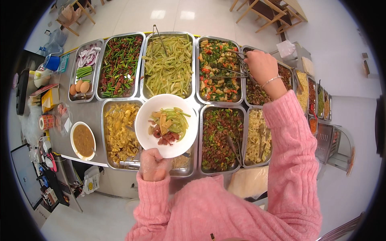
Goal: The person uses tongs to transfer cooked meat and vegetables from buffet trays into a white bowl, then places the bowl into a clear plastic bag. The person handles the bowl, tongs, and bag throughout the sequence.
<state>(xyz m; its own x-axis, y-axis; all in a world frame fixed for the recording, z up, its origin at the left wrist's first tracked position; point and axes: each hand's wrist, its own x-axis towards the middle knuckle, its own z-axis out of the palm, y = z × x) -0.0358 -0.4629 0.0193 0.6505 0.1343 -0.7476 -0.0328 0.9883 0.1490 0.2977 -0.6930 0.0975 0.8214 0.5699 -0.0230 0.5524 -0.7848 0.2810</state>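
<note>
Pink ribbed-knit sweater, cropped
Left hand, fingertips hidden, grips round white bowl; right hand clutches thin metal tongs.

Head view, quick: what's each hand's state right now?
Left hand: closed, holding the white bowl by its near edge.
Right hand: closed, holding metal tongs.

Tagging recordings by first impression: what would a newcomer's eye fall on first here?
The round white bowl of mixed food draws the eye first, near the picture's centre, its near edge in the left hand. Next come the thin metal tongs in the right hand, above and right of the bowl. Around them, rectangular steel food trays run across the picture.
</note>
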